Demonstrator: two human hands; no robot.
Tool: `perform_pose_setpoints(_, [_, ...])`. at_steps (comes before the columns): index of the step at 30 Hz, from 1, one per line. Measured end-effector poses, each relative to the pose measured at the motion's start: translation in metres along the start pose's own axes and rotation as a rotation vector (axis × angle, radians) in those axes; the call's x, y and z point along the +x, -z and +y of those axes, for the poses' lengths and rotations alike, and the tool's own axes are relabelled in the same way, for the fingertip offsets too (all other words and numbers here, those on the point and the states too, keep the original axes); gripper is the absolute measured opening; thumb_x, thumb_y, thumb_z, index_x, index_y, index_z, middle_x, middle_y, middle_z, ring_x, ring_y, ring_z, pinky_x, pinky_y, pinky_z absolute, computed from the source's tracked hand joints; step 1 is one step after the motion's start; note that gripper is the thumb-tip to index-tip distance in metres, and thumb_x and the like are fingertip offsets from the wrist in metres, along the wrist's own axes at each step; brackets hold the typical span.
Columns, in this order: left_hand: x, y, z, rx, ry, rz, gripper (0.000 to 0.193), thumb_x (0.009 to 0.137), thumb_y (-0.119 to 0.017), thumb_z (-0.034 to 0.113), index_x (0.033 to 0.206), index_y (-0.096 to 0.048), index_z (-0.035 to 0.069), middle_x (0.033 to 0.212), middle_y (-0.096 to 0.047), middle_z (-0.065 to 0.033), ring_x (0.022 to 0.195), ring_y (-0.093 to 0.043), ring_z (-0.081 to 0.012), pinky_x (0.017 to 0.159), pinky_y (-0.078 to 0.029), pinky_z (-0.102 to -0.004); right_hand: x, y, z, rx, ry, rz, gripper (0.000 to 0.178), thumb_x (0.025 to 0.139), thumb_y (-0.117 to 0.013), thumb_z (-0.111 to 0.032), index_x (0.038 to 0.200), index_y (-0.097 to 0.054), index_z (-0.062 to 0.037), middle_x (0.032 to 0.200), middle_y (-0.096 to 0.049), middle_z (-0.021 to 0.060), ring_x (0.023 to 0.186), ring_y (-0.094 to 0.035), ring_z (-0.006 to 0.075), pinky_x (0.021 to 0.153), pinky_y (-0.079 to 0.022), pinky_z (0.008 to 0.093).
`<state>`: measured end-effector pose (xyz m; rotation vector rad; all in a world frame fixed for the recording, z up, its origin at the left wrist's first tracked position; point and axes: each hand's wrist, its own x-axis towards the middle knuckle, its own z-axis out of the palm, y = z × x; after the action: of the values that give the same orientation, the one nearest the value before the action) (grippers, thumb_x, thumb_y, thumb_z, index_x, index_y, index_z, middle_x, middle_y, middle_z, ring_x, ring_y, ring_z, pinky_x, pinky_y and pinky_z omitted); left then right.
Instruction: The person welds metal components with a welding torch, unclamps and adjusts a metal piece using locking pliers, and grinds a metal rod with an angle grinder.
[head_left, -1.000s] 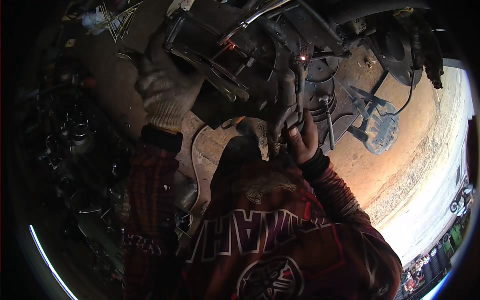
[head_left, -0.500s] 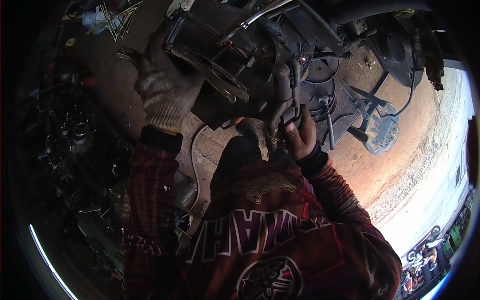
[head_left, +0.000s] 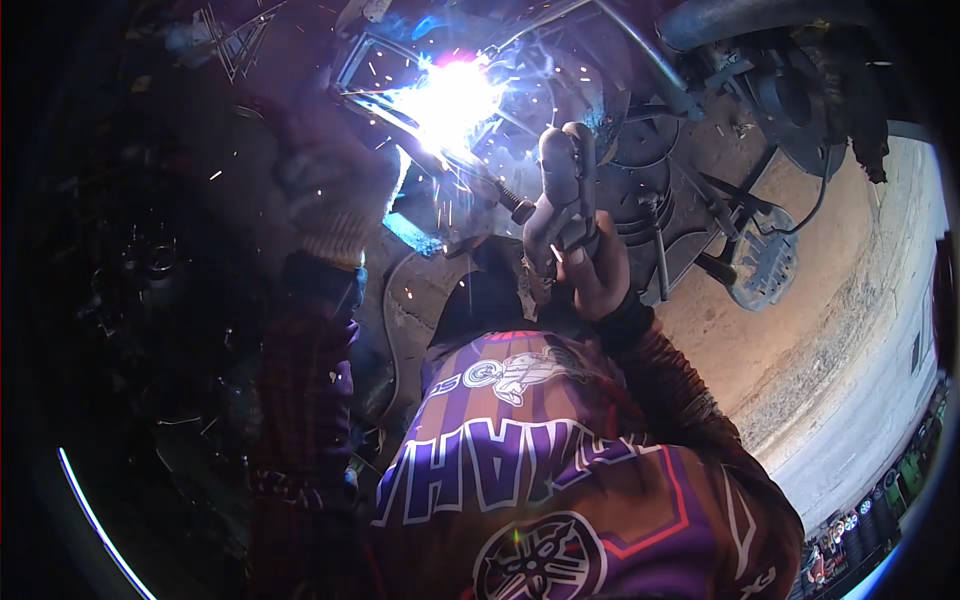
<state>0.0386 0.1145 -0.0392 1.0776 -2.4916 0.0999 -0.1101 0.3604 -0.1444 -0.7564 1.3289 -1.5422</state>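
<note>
Right hand (head_left: pixel 592 275) gripping dark metal tool (head_left: pixel 560 180) | gloved left hand (head_left: pixel 332 200): grip, I can't tell | white glare (head_left: pixel 455 100) beyond tool

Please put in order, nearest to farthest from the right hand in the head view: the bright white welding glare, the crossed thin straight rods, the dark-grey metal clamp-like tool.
1. Metal tool: in the right hand.
2. Welding glare: up and left.
3. Thin rods: far upper left.
</note>
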Motion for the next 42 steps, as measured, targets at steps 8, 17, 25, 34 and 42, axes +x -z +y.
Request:
perform_pose_setpoints(8, [0.005,-0.018,0.007,-0.046,-0.020,0.038,0.062,0.073,-0.075,0.030,0.125,-0.053,0.004,0.113,-0.064,-0.0105,0.097,-0.065,-0.0236,0.083,-0.056,-0.0367,-0.011,0.012,0.029,-0.045,0.026,0.013,0.032,0.096,-0.051,-0.028,0.115,-0.057,-0.0025,0.092,-0.063,0.0068,0.075,-0.059,0.0097,0.065,-0.047,0.0262])
perform_pose_setpoints(17, [0.010,-0.018,0.005,-0.089,0.040,0.233,0.057,0.075,-0.073,0.028,0.123,-0.055,0.004,0.111,-0.065,-0.0114,0.095,-0.066,-0.0252,0.083,-0.056,-0.0388,-0.003,0.000,0.006,-0.075,0.059,0.092,0.042,0.094,-0.053,-0.029,0.116,-0.047,0.0060,0.091,-0.063,0.0162,0.085,-0.063,0.0212,0.074,-0.049,0.0340])
perform_pose_setpoints(25, [0.005,-0.022,-0.009,0.051,-0.191,-0.002,0.083,0.068,-0.082,0.040,0.135,-0.044,0.008,0.125,-0.057,-0.0081,0.109,-0.060,-0.0236,0.098,-0.049,-0.0347,0.005,0.000,-0.002,-0.276,0.170,0.130,0.049,0.093,-0.055,-0.036,0.117,-0.047,0.0063,0.090,-0.064,0.0175,0.081,-0.064,0.0267,0.074,-0.049,0.0374])
perform_pose_setpoints(34, [0.009,-0.013,0.002,0.018,-0.078,0.004,0.087,0.065,-0.085,0.042,0.134,-0.044,0.009,0.125,-0.057,-0.0077,0.111,-0.058,-0.0232,0.097,-0.050,-0.0355,0.002,0.000,-0.003,-0.325,0.124,0.098,0.049,0.093,-0.054,-0.035,0.117,-0.047,0.0064,0.090,-0.064,0.0195,0.082,-0.064,0.0315,0.077,-0.048,0.0394])
perform_pose_setpoints(42, [0.009,0.001,0.004,-0.009,-0.068,0.012,0.088,0.063,-0.086,0.043,0.133,-0.045,0.010,0.124,-0.057,-0.0087,0.111,-0.058,-0.0252,0.094,-0.052,-0.0383,0.003,-0.004,-0.010,-0.262,0.110,0.069,0.048,0.094,-0.053,-0.038,0.113,-0.047,0.0059,0.084,-0.064,0.0174,0.075,-0.064,0.0289,0.072,-0.049,0.0384])
